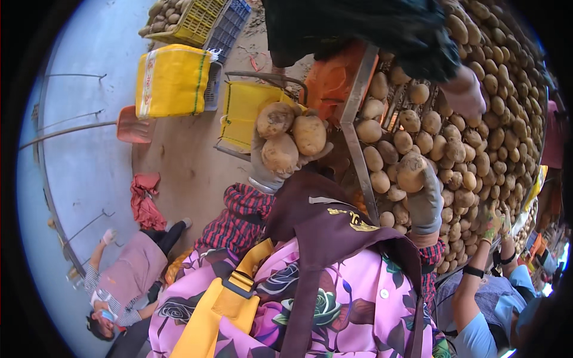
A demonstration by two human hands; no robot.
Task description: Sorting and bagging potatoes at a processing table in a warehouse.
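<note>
My left hand (265,173), in a grey glove, is turned palm up and holds three large potatoes (280,153) bunched together. Behind them is an upright yellow mesh sack (250,107) on a metal frame. My right hand (428,203), gloved in grey too, grips one potato (411,172) above a sorting table. That table has a metal edge (357,156) and a slatted bed, covered with many loose potatoes (465,152). Both sleeves are red-and-black checked, and a dark maroon apron (322,201) hangs in front of me.
Across the table a co-worker's hand (465,96) reaches among the potatoes; another person's gloved hands (494,223) work at right. A yellow folded sack (172,80), crates (192,22) of potatoes, a red shovel (134,125) and a red cloth (145,201) are at left, near a masked person (130,273).
</note>
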